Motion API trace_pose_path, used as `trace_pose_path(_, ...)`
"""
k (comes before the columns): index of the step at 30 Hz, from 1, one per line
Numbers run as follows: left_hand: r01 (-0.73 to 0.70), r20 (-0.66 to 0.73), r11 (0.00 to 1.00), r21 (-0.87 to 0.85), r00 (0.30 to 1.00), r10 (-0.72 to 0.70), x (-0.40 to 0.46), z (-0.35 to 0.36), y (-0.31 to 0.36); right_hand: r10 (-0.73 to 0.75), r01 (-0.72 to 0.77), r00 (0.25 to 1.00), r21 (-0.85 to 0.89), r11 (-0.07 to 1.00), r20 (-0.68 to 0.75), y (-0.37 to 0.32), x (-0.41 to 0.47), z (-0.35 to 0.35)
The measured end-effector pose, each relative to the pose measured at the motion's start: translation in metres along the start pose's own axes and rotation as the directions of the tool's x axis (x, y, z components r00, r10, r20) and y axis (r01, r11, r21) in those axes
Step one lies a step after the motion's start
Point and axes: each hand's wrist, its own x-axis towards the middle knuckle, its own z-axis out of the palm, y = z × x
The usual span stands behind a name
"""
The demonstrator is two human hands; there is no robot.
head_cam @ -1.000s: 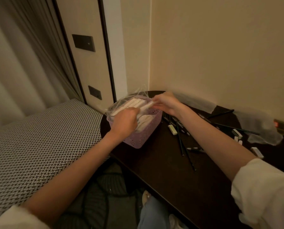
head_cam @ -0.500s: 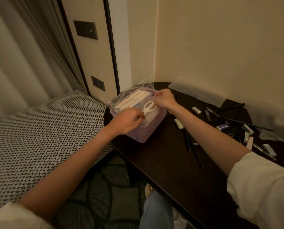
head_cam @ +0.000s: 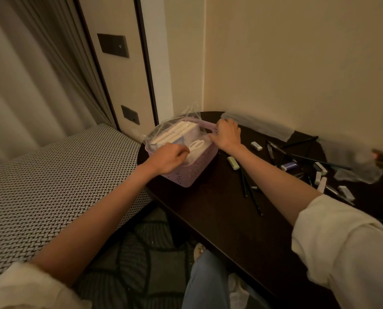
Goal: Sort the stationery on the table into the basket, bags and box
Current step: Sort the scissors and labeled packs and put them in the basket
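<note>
**Two hands at 1 basket, stationery spread on table**

1 lilac perforated basket (head_cam: 192, 172) is set at the table's (head_cam: 219, 215) left end, near the corner of the wall. Inside it, a clear plastic bag (head_cam: 163, 132) is seen, holding approx. 4 white flat boxes (head_cam: 181, 132) stood on edge side by side, plus 1 pair of white scissors (head_cam: 197, 144) laid on top at the right.

L hand (head_cam: 167, 158): fingers curled over the basket's near rim, reaching into the contents; what is pinched, if anything, cannot be told. R hand (head_cam: 227, 134): laid on the basket's far-right rim by the handle, fingers curled onto the rim and bag edge, so a grip on the basket is read.

To the right, loose items are scattered on the dark table. Erasers in sleeves are counted at approx. 8, incl. 1 pale green eraser (head_cam: 233, 162) just beside the R wrist, 1 white eraser (head_cam: 256, 146) further back and 1 purple-sleeved eraser (head_cam: 289, 166). Black pencils (head_cam: 250, 192) number approx. 6; some overlap, so exact count is uncertain. 2 more clear bags lie along the wall: 1 flat bag (head_cam: 257, 127) behind the R hand, 1 crumpled bag (head_cam: 360, 172) at far right.
</note>
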Motion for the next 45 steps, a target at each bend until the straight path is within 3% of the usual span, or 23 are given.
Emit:
trace_pose_path(3, 0.002, -0.125, 0.999, -0.053, 0.992, -0.008, -0.002, 0.003, 0.013, -0.003, 0.007, 0.999, 0.080, 0.997, -0.053, 0.019, -0.018, -0.010)
trace_pose_path(8, -0.122, -0.254, 0.983, -0.140, 0.964, 0.083, 0.005, 0.011, 0.062, 0.057, -0.052, 0.998, 0.127, 0.991, -0.037, 0.074, -0.057, -0.032)
trace_pose_path(12, -0.190, -0.227, 0.965, -0.180, 0.963, 0.147, 0.014, 0.029, 0.111, 0.133, -0.133, 0.991, 0.149, 0.980, 0.009, 0.131, -0.094, -0.060)
trace_pose_path(18, -0.311, -0.130, 0.922, -0.231, 0.949, 0.288, 0.026, 0.072, 0.180, 0.328, -0.312, 0.943, 0.199, 0.929, -0.056, 0.206, -0.162, -0.111)
trace_pose_path(23, -0.354, -0.059, 0.880, -0.316, 0.933, 0.354, 0.030, 0.108, 0.235, 0.491, -0.452, 0.858, 0.234, 0.861, -0.152, 0.256, -0.230, -0.130)
trace_pose_path(29, -0.414, -0.014, 0.830, -0.373, 0.897, 0.441, 0.025, 0.143, 0.288, 0.655, -0.651, 0.677, 0.142, 0.745, -0.336, 0.312, -0.297, -0.137)
trace_pose_path(33, -0.435, 0.007, 0.804, -0.406, 0.878, 0.478, 0.022, 0.156, 0.307, 0.722, -0.757, 0.582, 0.074, 0.649, -0.374, 0.332, -0.314, -0.153)
trace_pose_path(39, -0.436, 0.035, 0.799, -0.414, 0.870, 0.493, 0.026, 0.163, 0.319, 0.741, -0.766, 0.643, -0.169, 0.620, -0.192, 0.367, -0.309, -0.169)
trace_pose_path(45, -0.431, 0.024, 0.789, -0.438, 0.872, 0.490, 0.034, 0.161, 0.326, 0.669, -0.688, 0.722, -0.277, 0.671, -0.175, 0.374, -0.299, -0.179)
